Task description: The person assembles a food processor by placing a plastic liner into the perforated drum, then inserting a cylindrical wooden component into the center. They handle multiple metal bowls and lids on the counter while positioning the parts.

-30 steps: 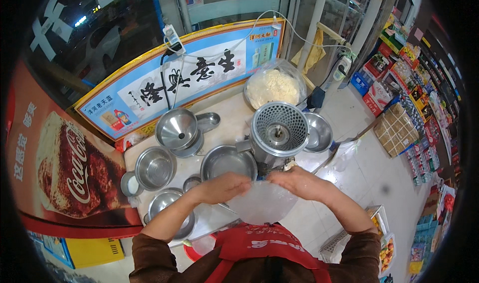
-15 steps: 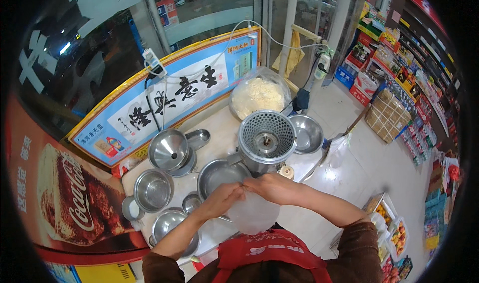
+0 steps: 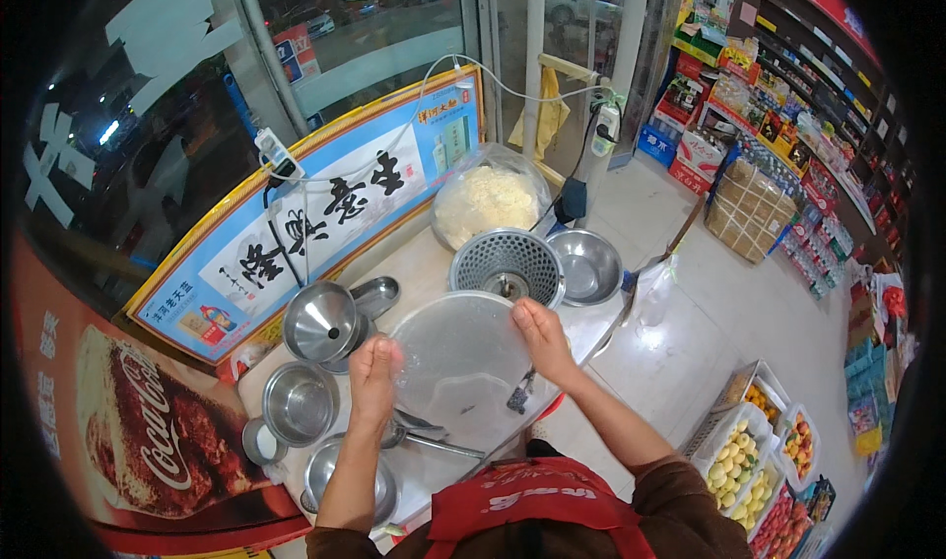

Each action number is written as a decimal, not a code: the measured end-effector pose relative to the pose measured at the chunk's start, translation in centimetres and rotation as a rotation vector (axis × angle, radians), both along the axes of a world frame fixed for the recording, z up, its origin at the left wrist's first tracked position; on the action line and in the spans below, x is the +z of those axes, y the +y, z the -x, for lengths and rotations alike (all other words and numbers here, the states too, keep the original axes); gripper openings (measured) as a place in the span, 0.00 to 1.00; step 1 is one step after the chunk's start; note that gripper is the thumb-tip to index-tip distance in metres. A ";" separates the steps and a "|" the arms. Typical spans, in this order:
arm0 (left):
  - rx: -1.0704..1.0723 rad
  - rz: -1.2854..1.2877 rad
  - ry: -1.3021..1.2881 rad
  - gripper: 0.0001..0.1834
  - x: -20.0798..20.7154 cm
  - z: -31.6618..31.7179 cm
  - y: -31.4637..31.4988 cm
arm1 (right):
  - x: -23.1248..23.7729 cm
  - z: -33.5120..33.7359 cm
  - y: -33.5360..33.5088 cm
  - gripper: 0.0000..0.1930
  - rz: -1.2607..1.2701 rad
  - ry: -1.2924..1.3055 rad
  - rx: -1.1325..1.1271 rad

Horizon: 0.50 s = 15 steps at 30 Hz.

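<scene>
A thin, translucent whitish bag [image 3: 458, 352] is stretched wide between my hands, its mouth pulled into a round shape. My left hand [image 3: 372, 377] grips its left rim, fingers closed. At the opposite rim my right hand [image 3: 542, 337] pinches the edge between thumb and curled fingers. Just beyond the bag stands a machine's perforated metal drum [image 3: 507, 262], its lower part covered by the bag. The large steel pan beneath is mostly hidden, though its long handle [image 3: 443, 444] shows. By the bag's right side lies a small dark object [image 3: 520, 394], possibly a brush.
Left on the table are a steel funnel [image 3: 320, 321], a steel pot [image 3: 301, 403] and a steel bowl [image 3: 330, 465]. A plastic bag of pale crumbly material [image 3: 493, 199] sits behind the drum, with another steel bowl [image 3: 588, 266] beside it. Fruit crates [image 3: 734, 460] stand right.
My hands, close together before, have spread apart, opening the bag from a hanging bulge into a wide round shape. The view has also shifted.
</scene>
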<state>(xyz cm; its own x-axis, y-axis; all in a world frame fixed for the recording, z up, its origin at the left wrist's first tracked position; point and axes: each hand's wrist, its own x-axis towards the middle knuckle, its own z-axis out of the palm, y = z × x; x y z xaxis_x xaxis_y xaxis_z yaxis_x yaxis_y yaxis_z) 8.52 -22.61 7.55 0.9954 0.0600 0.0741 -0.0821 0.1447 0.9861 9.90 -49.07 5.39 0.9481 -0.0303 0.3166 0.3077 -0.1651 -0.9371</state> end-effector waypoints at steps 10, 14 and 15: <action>0.049 -0.065 -0.042 0.16 -0.7 -1.3 -0.9 | -4.0 2.5 2.5 0.16 -0.407 0.268 -0.235; -0.358 -0.655 -0.264 0.11 1.0 -0.3 -1.3 | 1.0 2.1 -0.4 0.12 0.391 -0.251 -0.142; -0.453 -0.730 -0.302 0.09 1.5 0.0 -1.9 | 2.0 2.3 -0.6 0.13 0.548 -0.305 0.022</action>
